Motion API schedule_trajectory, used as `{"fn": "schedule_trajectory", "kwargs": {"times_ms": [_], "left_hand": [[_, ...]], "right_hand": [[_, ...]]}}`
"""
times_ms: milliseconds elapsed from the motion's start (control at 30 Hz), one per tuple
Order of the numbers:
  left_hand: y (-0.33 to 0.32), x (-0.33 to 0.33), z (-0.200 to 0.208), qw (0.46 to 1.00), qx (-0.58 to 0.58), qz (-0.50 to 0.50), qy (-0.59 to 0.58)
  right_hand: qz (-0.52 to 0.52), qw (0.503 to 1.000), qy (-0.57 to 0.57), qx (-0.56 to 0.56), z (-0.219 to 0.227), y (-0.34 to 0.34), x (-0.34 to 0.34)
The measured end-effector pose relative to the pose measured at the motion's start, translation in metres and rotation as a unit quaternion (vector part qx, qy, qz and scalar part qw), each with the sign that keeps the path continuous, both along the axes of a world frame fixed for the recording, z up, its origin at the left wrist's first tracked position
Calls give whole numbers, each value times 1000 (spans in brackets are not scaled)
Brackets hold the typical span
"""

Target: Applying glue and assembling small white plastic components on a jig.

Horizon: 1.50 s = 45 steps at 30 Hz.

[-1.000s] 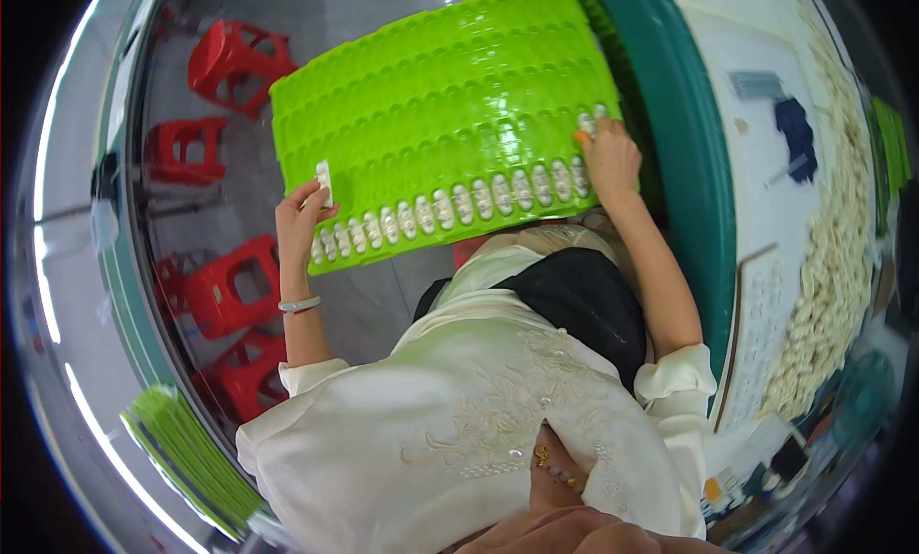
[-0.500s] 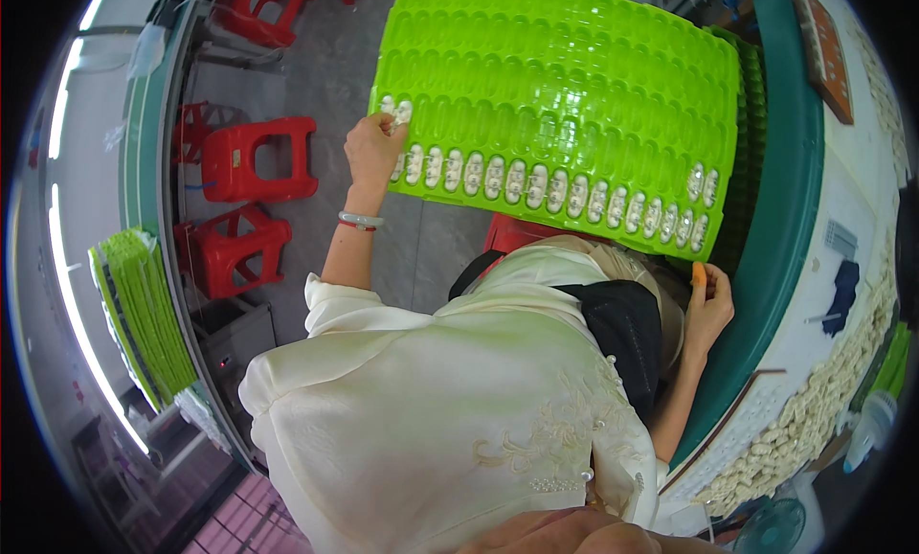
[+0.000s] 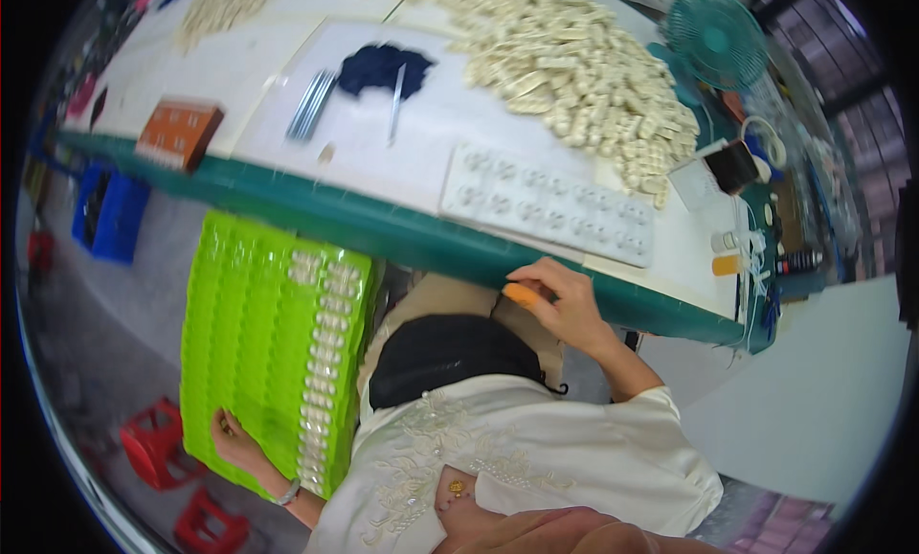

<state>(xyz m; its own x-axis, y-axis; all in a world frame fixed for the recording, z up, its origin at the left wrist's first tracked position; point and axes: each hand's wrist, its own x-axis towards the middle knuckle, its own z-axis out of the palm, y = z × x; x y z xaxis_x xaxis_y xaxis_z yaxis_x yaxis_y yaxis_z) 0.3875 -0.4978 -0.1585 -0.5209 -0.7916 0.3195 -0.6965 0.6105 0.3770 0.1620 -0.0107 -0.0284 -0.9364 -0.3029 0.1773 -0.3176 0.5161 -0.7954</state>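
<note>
My left hand (image 3: pixel 235 441) hovers over the bright green moulded tray (image 3: pixel 235 334), its fingers curled. What they hold, if anything, is too blurred to make out. Small pale oblong pieces (image 3: pixel 324 358) fill the slots along the tray's right edge. A few more of them (image 3: pixel 304 267) sit in the adjoining row at the far end. My right hand (image 3: pixel 565 310) is raised at the front edge of the table, with an orange finger cover (image 3: pixel 522 294) on one digit. Its fingers are bent but apart, with nothing visible between them.
On the white-topped table (image 3: pixel 287 185) lie a white plate with paired hollows (image 3: pixel 546 207), a heap of cream pieces (image 3: pixel 593 70), a dark blue cloth (image 3: pixel 378 70), metal bars (image 3: pixel 311 106) and an orange-brown block (image 3: pixel 180 133). A green fan (image 3: pixel 716 39) stands far right. Red stools (image 3: pixel 158 444) stand at left.
My view has swung right, bringing the tabletop into sight and the tray to the left. My left hand has come away from the pale pieces at the tray's end. My right hand has risen toward the table.
</note>
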Motion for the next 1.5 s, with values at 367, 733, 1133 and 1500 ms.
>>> {"fn": "schedule_trajectory", "kwargs": {"times_ms": [367, 733, 1133, 1500], "left_hand": [[316, -432, 160, 572, -75, -800, 165], [334, -446, 130, 563, -78, -822, 31], [281, -399, 136, 502, 321, -803, 22], [274, -381, 129, 548, 334, -767, -12]], "right_hand": [[-159, 883, 213, 387, 14, 49, -153], [-50, 946, 200, 250, 2, 83, -129], [55, 975, 121, 180, 12, 56, -95], [-22, 968, 135, 211, 21, 63, -102]]}}
